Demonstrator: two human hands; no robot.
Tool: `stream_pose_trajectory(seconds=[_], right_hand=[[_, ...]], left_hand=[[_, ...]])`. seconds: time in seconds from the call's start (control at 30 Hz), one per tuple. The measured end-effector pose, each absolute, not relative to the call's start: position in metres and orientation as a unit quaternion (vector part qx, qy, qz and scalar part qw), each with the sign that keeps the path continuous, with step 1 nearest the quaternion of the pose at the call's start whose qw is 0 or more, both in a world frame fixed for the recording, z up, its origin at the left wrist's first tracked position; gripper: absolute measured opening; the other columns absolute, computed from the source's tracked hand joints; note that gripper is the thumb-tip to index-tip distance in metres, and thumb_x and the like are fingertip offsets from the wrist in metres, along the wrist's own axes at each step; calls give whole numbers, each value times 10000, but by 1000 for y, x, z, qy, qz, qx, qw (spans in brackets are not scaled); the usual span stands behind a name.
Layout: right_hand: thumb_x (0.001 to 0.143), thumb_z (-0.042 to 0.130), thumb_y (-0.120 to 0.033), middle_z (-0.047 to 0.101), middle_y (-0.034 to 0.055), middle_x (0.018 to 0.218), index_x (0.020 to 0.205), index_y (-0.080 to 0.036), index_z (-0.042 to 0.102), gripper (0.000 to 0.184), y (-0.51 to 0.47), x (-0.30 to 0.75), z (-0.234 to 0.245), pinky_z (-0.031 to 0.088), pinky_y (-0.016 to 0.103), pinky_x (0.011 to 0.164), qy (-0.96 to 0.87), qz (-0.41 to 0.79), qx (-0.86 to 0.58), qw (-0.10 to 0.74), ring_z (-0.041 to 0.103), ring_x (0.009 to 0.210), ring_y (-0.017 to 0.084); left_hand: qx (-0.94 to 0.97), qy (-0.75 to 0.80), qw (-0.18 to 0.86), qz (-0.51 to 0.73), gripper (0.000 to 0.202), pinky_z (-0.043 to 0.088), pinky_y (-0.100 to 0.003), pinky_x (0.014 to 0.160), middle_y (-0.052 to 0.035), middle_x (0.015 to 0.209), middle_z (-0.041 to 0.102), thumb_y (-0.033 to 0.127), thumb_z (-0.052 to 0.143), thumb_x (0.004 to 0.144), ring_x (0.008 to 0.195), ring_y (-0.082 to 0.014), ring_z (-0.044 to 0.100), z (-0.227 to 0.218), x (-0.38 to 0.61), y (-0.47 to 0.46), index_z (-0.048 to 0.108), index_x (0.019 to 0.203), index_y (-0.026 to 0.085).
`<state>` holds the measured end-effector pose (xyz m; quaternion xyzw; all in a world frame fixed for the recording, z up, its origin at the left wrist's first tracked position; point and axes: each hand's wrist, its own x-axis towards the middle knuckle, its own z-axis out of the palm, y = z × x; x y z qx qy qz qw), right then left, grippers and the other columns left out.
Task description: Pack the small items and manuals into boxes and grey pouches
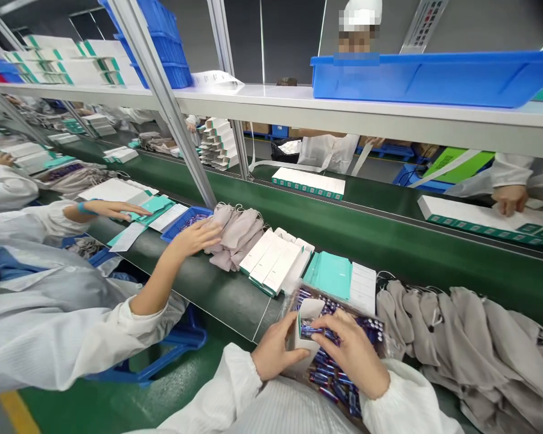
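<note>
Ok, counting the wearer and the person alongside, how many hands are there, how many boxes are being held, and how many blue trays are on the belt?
Wearer's left hand and right hand: 2
Neighbour's hands: 2
Held white box: 1
Blue tray: 1
Total: 6

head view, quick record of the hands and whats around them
left hand: holds a small white card box
right hand: on blue cylinders, probably batteries, beside the box
cylinders: heaped in a clear plastic bag, some at the box opening
beside them: grey drawstring pouches, white boxes, teal cards
surface: green conveyor belt
co-worker: a hand on another pile of pouches
</note>
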<state>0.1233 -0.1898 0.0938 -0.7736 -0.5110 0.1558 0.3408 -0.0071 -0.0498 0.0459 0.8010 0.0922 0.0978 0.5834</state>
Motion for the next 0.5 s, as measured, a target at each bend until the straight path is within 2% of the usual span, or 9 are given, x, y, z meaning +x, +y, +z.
stream_pose_trajectory(seconds=[0.2, 0.33, 0.43, 0.5], right_hand=[[847, 587, -267, 647, 37, 860, 904, -252, 649, 86, -190, 131, 95, 455, 367, 738, -536, 120, -773, 317, 563, 840, 222], [866, 562, -213, 670, 12, 952, 905, -263, 665, 120, -190, 128, 97, 390, 365, 702, -613, 6, -748, 253, 516, 804, 207], [850, 565, -159, 671, 16, 973, 1030, -217, 630, 200, -192, 119, 97, 336, 382, 693, -657, -87, -727, 180, 491, 790, 211], [828, 597, -178, 663, 37, 1039, 1129, -164, 578, 301, -190, 114, 95, 322, 396, 715, -667, -121, -719, 154, 489, 810, 219]], left_hand=[[787, 96, 596, 132, 726, 455, -385, 926, -131, 1207, 589, 217, 693, 725, 1099, -257, 570, 33, -6, -51, 298, 1334, 193], [780, 95, 600, 149, 774, 462, -387, 944, -130, 1220, 586, 202, 700, 725, 1097, -242, 576, 27, -4, -50, 252, 1357, 199], [766, 106, 608, 180, 755, 470, -381, 947, -121, 1214, 590, 203, 676, 755, 1086, -224, 587, 21, -3, -48, 229, 1363, 203], [772, 118, 593, 197, 714, 479, -381, 940, -115, 1217, 589, 207, 645, 783, 1072, -215, 596, 17, -3, -46, 230, 1364, 211]])
